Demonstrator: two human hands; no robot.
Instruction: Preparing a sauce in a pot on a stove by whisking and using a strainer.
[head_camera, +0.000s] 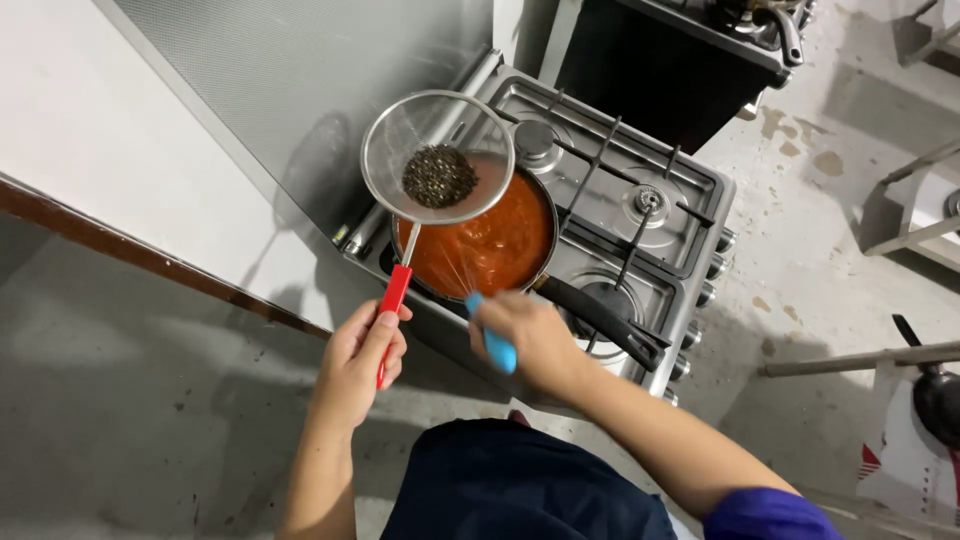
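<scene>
Stove: sitting centre-right of the frame.
Pan: holding red sauce at centre; keep it steady.
Sieve: hovering upper centre with dark seeds; keep it level over the sauce.
Left hand: clamping the sieve's red handle.
Right hand: gripping a blue-handled utensil.

Grey wall; stained concrete floor; black wok.

I count one mesh strainer, one pan of red sauce, one blue-handled utensil, one stove, four burners, two hands.
</scene>
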